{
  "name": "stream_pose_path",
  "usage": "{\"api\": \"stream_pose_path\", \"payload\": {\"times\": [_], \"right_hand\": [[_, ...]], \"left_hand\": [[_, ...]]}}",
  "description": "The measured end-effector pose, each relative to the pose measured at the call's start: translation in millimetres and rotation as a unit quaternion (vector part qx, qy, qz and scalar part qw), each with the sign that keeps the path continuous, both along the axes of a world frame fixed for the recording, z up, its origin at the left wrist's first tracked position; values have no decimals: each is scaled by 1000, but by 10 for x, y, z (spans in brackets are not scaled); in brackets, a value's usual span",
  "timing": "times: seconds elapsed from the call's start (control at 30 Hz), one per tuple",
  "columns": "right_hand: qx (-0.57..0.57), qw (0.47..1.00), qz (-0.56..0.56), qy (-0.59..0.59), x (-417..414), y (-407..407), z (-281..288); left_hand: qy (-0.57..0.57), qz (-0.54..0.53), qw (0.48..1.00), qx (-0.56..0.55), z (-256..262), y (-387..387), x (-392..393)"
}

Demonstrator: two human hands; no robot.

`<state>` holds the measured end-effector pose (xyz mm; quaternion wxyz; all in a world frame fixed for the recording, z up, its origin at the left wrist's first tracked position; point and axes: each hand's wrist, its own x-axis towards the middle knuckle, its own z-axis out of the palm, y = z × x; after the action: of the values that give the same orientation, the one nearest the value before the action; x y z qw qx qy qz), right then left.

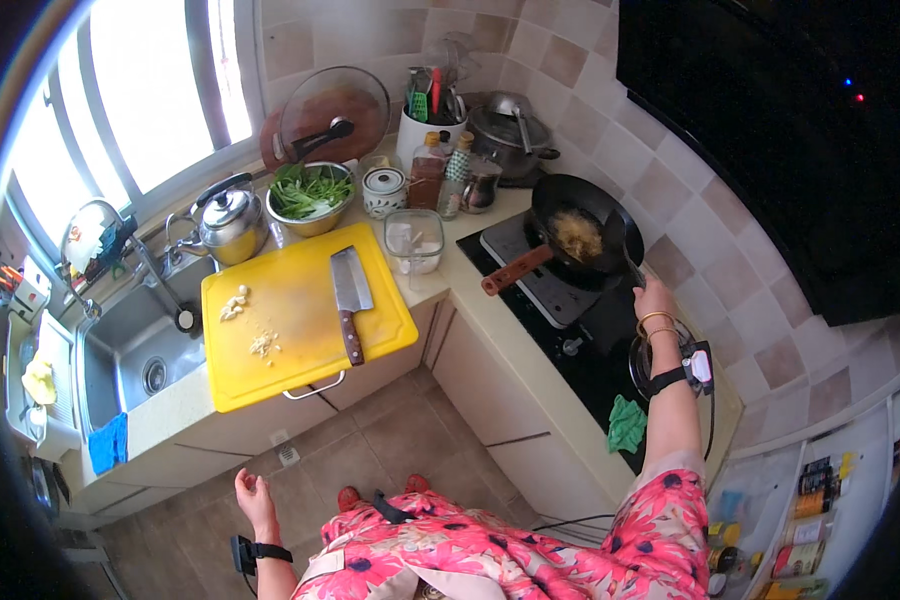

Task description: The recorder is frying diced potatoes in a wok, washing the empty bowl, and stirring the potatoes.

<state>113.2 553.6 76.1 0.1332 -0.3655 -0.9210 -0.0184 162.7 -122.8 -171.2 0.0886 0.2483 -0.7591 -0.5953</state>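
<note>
My right hand (651,298) grips the handle of a dark spatula (624,238), whose blade reaches into the black wok (546,196). Frothing, light-brown food (577,235) lies at the bottom of the wok. The wok's wooden handle (521,268) points towards the counter's front edge, with no hand on it. My left hand (253,499) hangs over the floor, fingers loosely curled and apart, holding nothing. Beyond it, a yellow cutting board (292,262) bears a cleaver (352,289), whole garlic cloves (234,304) and chopped garlic (264,343).
A steel bowl of leafy greens (310,193) and a kettle (229,225) stand behind the board. Beside it is a glass container (414,241). Bottles (427,176) fill the corner. A green cloth (626,424) lies on the cooktop's near end; a sink (131,330) is at left.
</note>
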Motion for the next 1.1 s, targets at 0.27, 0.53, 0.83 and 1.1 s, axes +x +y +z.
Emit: {"api": "stream_pose_path", "payload": {"times": [0.27, 0.53, 0.83, 1.1], "right_hand": [[-55, 998, -42, 8, -176, 23, -125], [-48, 999, 12, 16, -300, 73, -221], [2, 1000, -1, 19, -26, 243, 45], [-300, 944, -46, 133, -64, 469, -86]], "left_hand": [[-98, 51, 989, -101, -423, -349, 427], [-194, 56, 962, -182, -676, -528, 672], [-258, 61, 962, -69, -779, -487, 828], [-247, 51, 966, -48, -897, -480, 729]]}}
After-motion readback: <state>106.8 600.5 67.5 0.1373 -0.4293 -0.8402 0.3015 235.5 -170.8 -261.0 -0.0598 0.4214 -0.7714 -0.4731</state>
